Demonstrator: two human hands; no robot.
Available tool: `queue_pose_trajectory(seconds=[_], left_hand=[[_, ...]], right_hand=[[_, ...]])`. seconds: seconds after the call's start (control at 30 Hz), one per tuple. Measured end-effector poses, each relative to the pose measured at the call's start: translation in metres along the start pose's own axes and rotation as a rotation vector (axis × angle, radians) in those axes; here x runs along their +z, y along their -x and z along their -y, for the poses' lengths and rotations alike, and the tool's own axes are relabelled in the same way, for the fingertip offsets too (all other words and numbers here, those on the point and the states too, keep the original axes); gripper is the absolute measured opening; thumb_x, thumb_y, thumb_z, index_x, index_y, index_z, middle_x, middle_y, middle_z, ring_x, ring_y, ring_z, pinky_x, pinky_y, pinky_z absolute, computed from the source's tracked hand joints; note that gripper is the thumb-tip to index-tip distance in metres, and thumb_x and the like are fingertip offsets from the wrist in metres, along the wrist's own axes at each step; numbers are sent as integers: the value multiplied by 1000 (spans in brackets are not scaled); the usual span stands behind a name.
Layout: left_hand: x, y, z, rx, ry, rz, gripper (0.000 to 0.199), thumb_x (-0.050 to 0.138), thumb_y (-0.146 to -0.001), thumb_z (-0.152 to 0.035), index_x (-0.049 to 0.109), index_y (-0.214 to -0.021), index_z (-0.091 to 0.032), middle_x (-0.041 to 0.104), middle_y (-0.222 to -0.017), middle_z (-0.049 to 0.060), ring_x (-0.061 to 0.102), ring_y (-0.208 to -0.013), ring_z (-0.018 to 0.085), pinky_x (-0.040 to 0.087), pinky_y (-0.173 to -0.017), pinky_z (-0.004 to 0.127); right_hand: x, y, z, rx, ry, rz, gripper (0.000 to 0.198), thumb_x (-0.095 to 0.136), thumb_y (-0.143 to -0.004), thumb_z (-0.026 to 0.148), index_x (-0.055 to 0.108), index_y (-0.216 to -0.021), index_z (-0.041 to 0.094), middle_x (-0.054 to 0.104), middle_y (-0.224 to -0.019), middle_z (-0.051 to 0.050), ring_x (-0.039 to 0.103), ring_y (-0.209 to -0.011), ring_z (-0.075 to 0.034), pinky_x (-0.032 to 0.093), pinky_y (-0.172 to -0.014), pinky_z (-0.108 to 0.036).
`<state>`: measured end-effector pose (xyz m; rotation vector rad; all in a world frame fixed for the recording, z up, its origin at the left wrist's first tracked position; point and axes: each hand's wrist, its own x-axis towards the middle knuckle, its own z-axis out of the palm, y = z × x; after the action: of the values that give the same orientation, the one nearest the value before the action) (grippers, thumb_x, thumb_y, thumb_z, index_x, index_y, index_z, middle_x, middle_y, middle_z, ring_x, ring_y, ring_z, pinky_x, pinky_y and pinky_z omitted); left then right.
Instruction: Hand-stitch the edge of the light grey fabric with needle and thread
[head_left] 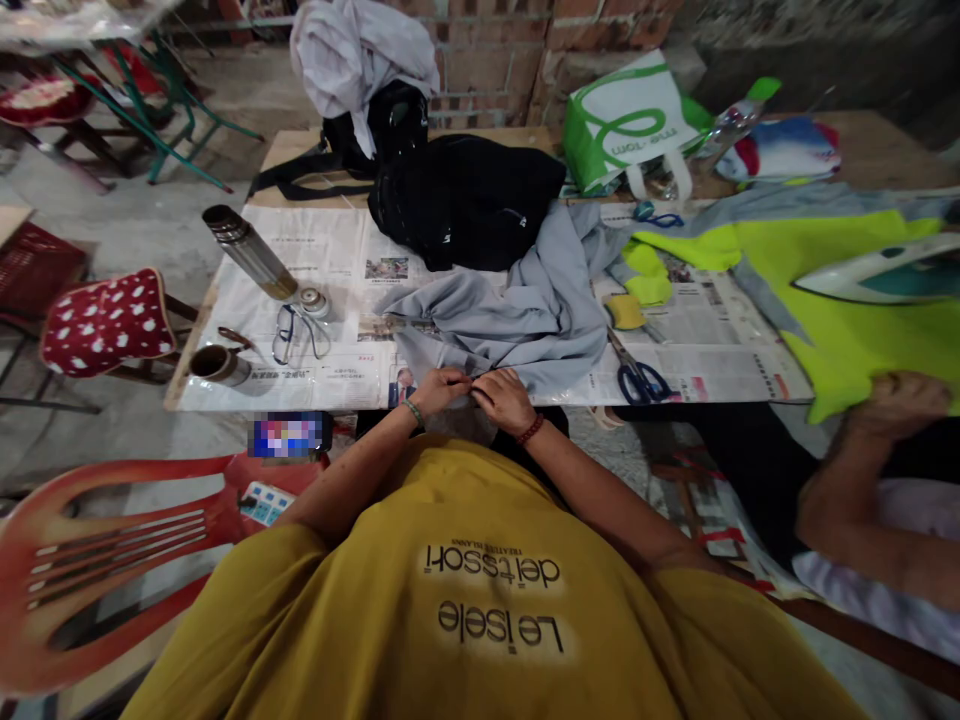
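Observation:
A crumpled grey cloth [555, 300] lies on the newspaper-covered table, its near edge reaching the front of the table. At that edge, my left hand [441, 390] pinches the cloth, fingertips together. My right hand [507, 402] is beside it, fingers bent and closed on the same edge, the fingertips of both hands almost touching. Whatever small thing may be between the fingertips is too small to make out. Dark-handled scissors [641, 382] lie to the right of my right hand, with a yellow sponge-like piece [625, 311] behind them.
A steel thermos [251, 255], eyeglasses [285, 335] and a brown mug [219, 365] stand or lie at left. Behind the cloth sits a black bag [469, 200]. At right, a co-worker's hand [900, 405] touches a yellow-and-grey garment [832, 300] beneath an iron [885, 272].

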<state>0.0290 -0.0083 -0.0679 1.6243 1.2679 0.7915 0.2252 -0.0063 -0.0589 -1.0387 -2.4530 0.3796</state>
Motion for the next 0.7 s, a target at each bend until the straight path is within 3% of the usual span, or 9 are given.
queue_pose_trajectory(seconds=[0.17, 0.33, 0.5, 0.7], left_hand=[[-3, 0, -3, 18, 8, 19, 17, 63, -85, -24, 75, -81, -13, 73, -83, 5, 66, -79, 16, 54, -77, 28], [1, -2, -5, 5, 24, 30, 18, 62, -85, -22, 75, -84, -9, 72, -82, 5, 65, -83, 17, 52, -80, 27], [3, -4, -2, -53, 38, 35, 19, 59, -85, -20, 75, -84, -9, 71, -82, 5, 62, -83, 16, 50, -79, 25], [6, -5, -1, -15, 40, 60, 21, 63, -83, -27, 75, -85, -9, 68, -79, 5, 61, -79, 16, 48, -76, 26]], right_hand=[[2, -1, -3, -50, 10, 6, 21, 48, -99, 25, 68, -94, 22, 69, -93, -9, 57, -92, -24, 39, -87, -38], [7, 3, -11, -47, 3, -7, 19, 52, -96, 22, 68, -105, 19, 71, -100, -12, 60, -96, -25, 39, -89, -39], [14, 4, -16, -84, 72, -87, 24, 48, -99, 25, 71, -97, 20, 75, -92, -8, 64, -89, -21, 40, -84, -36], [12, 5, -10, -58, 4, -212, 24, 48, -99, 30, 70, -93, 23, 74, -91, -7, 65, -90, -22, 45, -84, -37]])
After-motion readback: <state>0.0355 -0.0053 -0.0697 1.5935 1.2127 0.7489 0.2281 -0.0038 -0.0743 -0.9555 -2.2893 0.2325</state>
